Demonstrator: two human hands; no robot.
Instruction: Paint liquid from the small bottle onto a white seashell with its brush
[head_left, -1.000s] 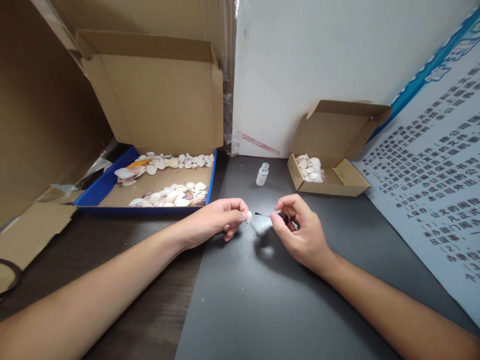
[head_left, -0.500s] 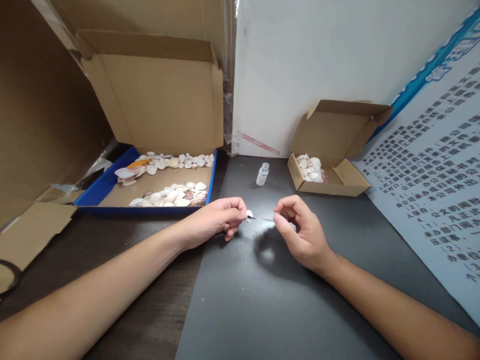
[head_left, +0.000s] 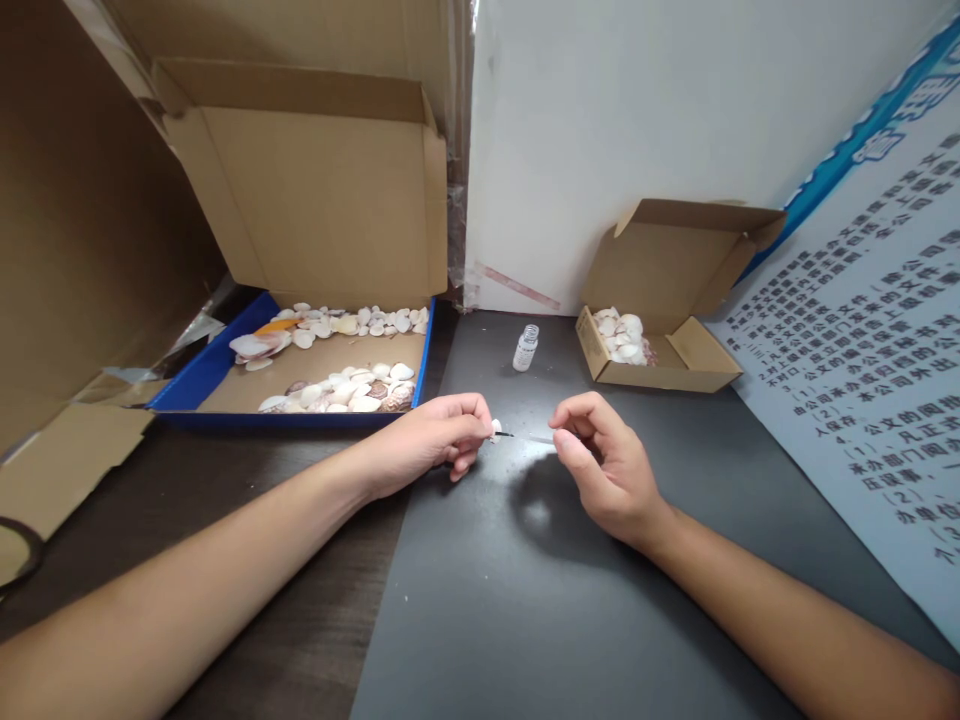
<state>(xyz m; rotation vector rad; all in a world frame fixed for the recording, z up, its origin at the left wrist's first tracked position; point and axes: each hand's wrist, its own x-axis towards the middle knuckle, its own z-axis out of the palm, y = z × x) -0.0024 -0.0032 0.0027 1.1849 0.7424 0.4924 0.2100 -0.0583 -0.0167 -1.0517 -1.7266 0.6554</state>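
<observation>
My left hand (head_left: 450, 438) is closed in a pinch over the dark mat. A small white seashell (head_left: 496, 428) shows at its fingertips, partly covered by them. My right hand (head_left: 604, 460) faces it, thumb and forefinger pinched on the end of a thin pale stick (head_left: 534, 438). The stick's dark tip lies against or just in front of the shell; which of these I cannot tell. Beyond both hands, a small clear bottle (head_left: 526, 350) with a white label stands upright without a cap.
At left, an open blue-sided cardboard box (head_left: 240, 395) holds several seashells in groups. A smaller open cardboard box (head_left: 660, 376) with white shells stands at back right. A white panel (head_left: 600, 120) rises behind the mat (head_left: 480, 600), and a printed sheet (head_left: 862, 370) slopes along the right.
My right hand has shifted very slightly right, and more of the thin stick shows. The shell has turned or dipped a little at my left fingertips.
</observation>
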